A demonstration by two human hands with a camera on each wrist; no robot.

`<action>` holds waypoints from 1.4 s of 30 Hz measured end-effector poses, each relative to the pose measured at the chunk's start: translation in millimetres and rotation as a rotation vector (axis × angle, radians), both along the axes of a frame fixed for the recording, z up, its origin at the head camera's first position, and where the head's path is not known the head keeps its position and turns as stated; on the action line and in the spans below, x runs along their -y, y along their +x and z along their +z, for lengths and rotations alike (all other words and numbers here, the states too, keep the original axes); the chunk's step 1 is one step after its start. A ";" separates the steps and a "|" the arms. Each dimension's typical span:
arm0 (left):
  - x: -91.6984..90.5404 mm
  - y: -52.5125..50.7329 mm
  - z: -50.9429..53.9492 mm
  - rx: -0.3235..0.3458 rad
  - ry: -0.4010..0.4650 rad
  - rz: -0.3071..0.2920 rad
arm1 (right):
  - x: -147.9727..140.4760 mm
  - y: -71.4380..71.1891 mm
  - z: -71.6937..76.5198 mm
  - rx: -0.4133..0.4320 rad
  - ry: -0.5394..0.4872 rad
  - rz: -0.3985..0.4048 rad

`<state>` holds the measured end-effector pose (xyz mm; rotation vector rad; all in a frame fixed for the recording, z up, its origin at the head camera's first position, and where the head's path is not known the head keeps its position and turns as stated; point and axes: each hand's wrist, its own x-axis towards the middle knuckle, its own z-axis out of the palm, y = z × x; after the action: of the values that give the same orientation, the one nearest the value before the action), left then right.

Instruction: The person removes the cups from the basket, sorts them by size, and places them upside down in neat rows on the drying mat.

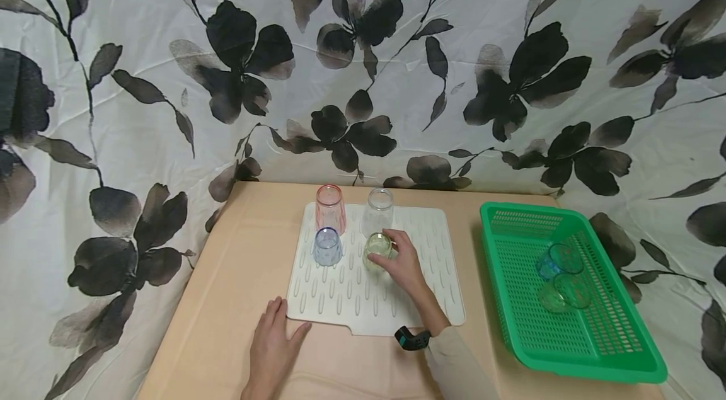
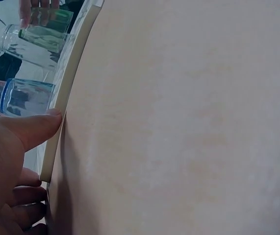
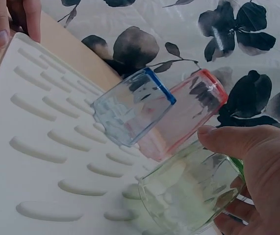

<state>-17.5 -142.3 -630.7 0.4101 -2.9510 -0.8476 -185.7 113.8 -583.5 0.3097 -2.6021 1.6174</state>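
Note:
The right hand (image 1: 404, 266) grips a short green glass (image 1: 377, 249) between thumb and fingers, over the white ridged mat (image 1: 363, 318). Just behind it stands a tall clear glass (image 1: 377, 211). To its left are a short blue glass (image 1: 327, 247) and, behind that, a tall red-rimmed glass (image 1: 331, 210). In the right wrist view, the green glass (image 3: 191, 188) is close beside the red one (image 3: 179, 115). The left hand (image 1: 275, 346) touches the mat's near left corner with fingers extended; its thumb lies at the mat's edge in the left wrist view.
A green basket (image 1: 510, 324) stands at the right of the table (image 1: 198, 324), with a blue glass (image 1: 549, 263) and a green glass (image 1: 556, 296) lying in it. A floral cloth (image 1: 420, 85) hangs behind the table. A dark band circles the right wrist.

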 end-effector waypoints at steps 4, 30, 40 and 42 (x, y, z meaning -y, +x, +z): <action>-0.7 0.3 -0.1 -0.005 0.000 -0.002 | 0.9 -1.2 -2.4 0.016 0.008 -0.014; -3.9 -1.2 -7.0 -0.057 0.019 0.064 | 4.6 -6.8 -8.4 0.034 0.107 -0.036; -2.3 -3.2 -6.3 -0.056 0.041 0.057 | 6.2 -8.4 -6.5 0.042 0.114 -0.038; -2.0 -3.8 -5.3 -0.057 0.040 0.056 | 6.4 -8.9 -5.4 0.049 0.119 -0.037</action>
<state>-21.3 -140.2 -636.0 0.4601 -2.8603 -0.8981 -194.6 107.4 -588.9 0.2294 -2.7291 1.4805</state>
